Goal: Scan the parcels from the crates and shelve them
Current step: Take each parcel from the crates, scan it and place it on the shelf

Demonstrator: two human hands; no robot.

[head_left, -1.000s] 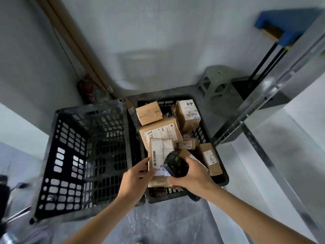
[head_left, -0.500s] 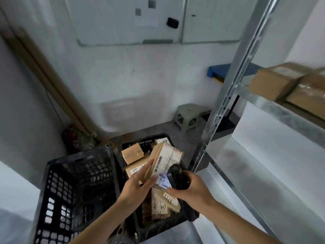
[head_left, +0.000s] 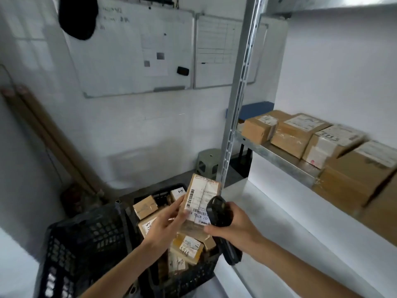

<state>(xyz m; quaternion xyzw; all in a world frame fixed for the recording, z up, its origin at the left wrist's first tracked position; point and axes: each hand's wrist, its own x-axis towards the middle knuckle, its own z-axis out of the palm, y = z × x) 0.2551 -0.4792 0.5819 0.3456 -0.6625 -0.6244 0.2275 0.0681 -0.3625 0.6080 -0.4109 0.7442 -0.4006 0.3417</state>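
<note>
Head view: our left hand [head_left: 165, 224] pinches the parcel [head_left: 200, 201] above the crate [head_left: 193, 276], label up. Right hand [head_left: 232, 226] grips the scanner [head_left: 219, 214] touching it. We'd aim squarely at the barcode, then shelve on the shelf [head_left: 279, 160].

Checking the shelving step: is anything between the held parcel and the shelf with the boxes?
The steel upright stands just right of the parcel, which the left hand holds, at the near end of the shelf. A row of boxes fills the visible shelf; no free spot shows.
</note>
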